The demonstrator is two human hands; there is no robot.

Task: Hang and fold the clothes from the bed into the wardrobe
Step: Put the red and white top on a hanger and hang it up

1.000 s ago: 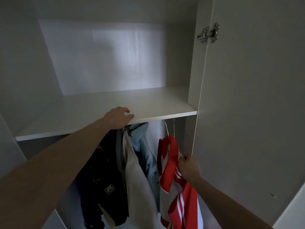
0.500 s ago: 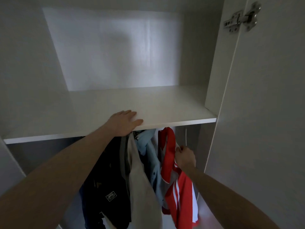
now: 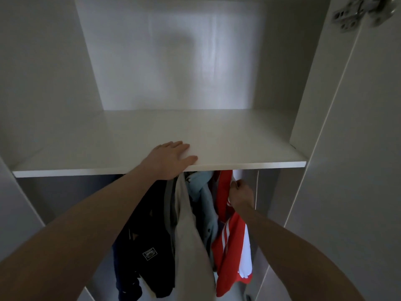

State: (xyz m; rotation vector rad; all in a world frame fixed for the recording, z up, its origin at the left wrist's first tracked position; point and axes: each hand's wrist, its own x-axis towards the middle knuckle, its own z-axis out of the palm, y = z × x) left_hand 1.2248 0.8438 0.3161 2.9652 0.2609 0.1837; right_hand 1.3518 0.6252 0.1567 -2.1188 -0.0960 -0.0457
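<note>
While the left hand (image 3: 171,158) is laid flat on the front edge of the wardrobe shelf (image 3: 227,144), its fingers are seen straight and spread, with the thumb along the shelf lip. Below the shelf, the right hand (image 3: 240,195) is curled around the upper part of the red and white garment (image 3: 233,242), which hangs at the right end of the row, just under the shelf edge. A thin pale cord (image 3: 257,187) is seen hanging just to the right of that hand. Four hanging garments can be counted in the lower compartment: a dark jacket (image 3: 149,246) with a small patch at the left, a beige garment (image 3: 191,246) beside it, a light blue garment (image 3: 204,198) partly covered between the beige and the red, and the red and white one. Open room is left in the lower compartment to the left of the dark jacket and, more narrowly, to the right of the red garment. One open wardrobe door (image 3: 358,170) is shown at the right, with one metal hinge (image 3: 355,14) at its top edge.
</note>
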